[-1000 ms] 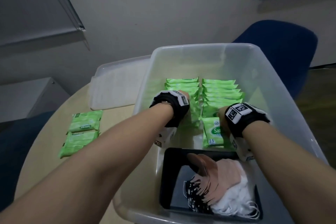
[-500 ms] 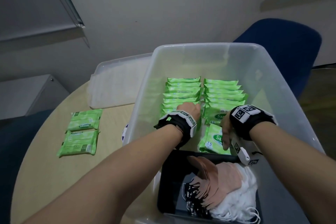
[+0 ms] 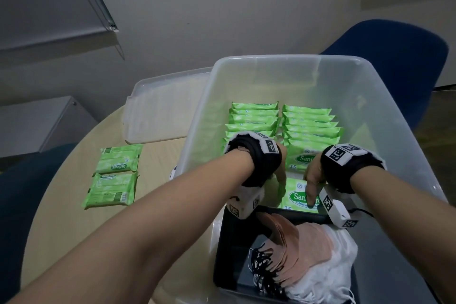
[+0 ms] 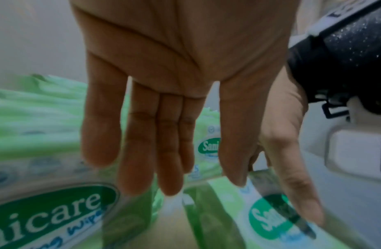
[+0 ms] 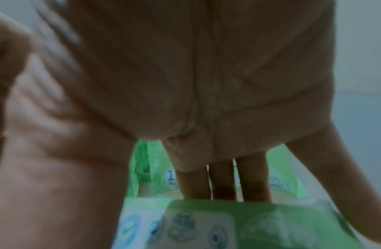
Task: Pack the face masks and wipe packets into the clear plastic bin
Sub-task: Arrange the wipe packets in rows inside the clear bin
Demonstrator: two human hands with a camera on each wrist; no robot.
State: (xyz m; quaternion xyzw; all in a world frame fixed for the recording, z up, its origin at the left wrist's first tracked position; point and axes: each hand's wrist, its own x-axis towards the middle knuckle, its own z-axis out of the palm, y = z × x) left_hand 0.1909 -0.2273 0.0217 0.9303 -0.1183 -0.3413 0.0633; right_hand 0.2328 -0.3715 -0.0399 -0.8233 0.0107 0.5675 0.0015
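Wipe packet [image 3: 299, 196] lies flat (label up), long axis sideways; both hands' fingers straight, holding nothing.

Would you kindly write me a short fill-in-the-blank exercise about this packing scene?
1. The packets on the table outside the bin number ____.
2. The masks lie in a ____ tray.
3. The chair behind the bin is ____.
4. The packets in the bin stand in ____ rows.

Missing words: two; black; blue; two
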